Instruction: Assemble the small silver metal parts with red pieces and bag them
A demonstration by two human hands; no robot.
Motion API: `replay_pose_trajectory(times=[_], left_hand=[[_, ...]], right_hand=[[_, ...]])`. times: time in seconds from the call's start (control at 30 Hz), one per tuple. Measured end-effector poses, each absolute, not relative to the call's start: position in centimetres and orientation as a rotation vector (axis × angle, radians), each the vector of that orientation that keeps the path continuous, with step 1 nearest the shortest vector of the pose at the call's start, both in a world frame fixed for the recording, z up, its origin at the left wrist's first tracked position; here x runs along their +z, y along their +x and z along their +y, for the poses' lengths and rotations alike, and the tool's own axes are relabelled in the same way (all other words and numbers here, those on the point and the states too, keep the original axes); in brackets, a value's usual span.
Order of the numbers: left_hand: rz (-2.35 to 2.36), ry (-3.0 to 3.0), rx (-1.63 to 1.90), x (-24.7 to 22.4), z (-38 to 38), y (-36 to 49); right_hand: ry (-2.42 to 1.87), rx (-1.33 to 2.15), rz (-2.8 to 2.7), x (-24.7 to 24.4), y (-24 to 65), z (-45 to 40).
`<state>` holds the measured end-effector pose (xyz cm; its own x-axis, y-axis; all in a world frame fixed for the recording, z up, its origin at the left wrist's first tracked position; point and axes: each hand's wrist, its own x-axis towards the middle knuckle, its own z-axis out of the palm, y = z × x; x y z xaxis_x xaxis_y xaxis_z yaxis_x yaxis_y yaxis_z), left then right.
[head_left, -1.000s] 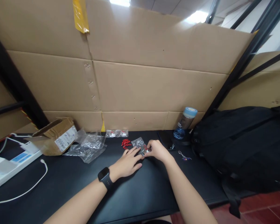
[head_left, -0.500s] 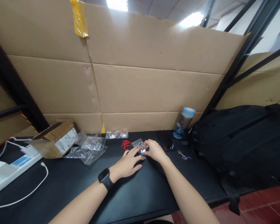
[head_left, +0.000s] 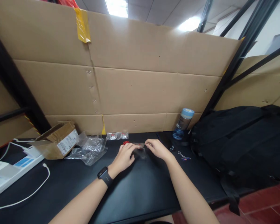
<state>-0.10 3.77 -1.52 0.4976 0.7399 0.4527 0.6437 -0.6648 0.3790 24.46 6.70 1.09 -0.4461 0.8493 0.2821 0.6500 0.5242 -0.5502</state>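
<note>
A small clear plastic bag (head_left: 142, 153), somewhat blurred, is between my two hands just above the black table. A bit of red and something shiny show at its upper part. My left hand (head_left: 124, 156), with a black watch on its wrist, has its fingertips closed on the bag's left side while the thumb sits lower. On the other side, my right hand (head_left: 159, 149) pinches the bag's edge between thumb and fingers. Red pieces (head_left: 126, 142) lie just beyond my left fingers, partly covered by them.
Two flat clear packets (head_left: 118, 136) lie by the cardboard wall. Leftward are crumpled plastic (head_left: 90, 149), an opened carton (head_left: 58, 141) and a white power strip (head_left: 18, 168). Rightward are a dark phone (head_left: 166, 139), a keychain (head_left: 184, 157), a water bottle (head_left: 183, 123) and a black backpack (head_left: 245, 146).
My hands have drawn slightly apart, with the small bag now raised and stretched between them. My left hand has shifted left and covers more of the red pieces. The view has tilted a little.
</note>
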Motion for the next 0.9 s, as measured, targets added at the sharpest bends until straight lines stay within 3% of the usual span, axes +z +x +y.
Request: replay_pose_trajectory(times=[0.27, 0.6, 0.9], left_hand=[[1.396, 2.525, 0.895, -2.1, 4.7, 0.1], [1.5, 2.072, 0.93, -1.2, 4.0, 0.5], [1.532, 2.4, 0.841, -2.8, 4.2, 0.7]], right_hand=[[-1.183, 0.475, -2.317, 0.4, 23.6, 7.2], [-1.237, 0.837, -2.059, -0.3, 23.5, 7.0], [-1.22, 0.292, -2.418, 0.3, 22.3, 6.0]])
